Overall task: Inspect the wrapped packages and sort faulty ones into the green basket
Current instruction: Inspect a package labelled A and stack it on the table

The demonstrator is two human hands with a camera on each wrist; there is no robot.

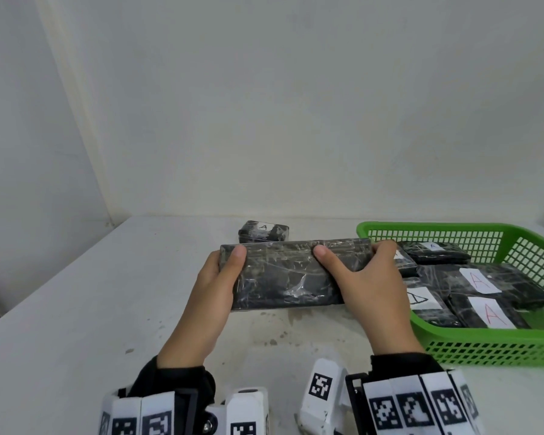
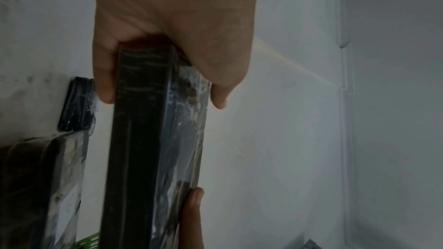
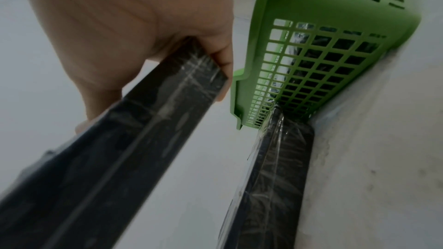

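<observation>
Nearest the camera, white wrist mounts (image 1: 157,412) printed with black square markers are worn over black sleeves. Ahead of them, a long package (image 1: 288,274) is held clear of the white table (image 1: 76,309), just left of the green basket (image 1: 490,350). It is gripped at its left end by the left hand (image 1: 214,287), with the thumb laid over the top face and the fingers curled underneath. Its right end is gripped the same way by the right hand (image 1: 371,287), close to the basket's near-left corner.

The package is a flat, dark, rectangular slab wrapped in clear film. The film is seen to be glossy and creased, with whitish wrinkles across the top. No label is visible on the face turned up.

A small package (image 1: 263,231) with a white label lies on the table behind the long one. Another dark wrapped package (image 3: 275,158) lies on the table against the basket's outer wall. Inside the basket, several wrapped packages (image 1: 484,287) are stacked loosely, some with white paper labels marked with a letter. The basket is rigid plastic with gridded, perforated walls.

A slip is judged possible, since the film is smooth and only the ends are pinched. If the slab is swung right without enough lift, the basket rim could be struck and the basket shoved. A fault on the hidden underside could also be missed.
</observation>
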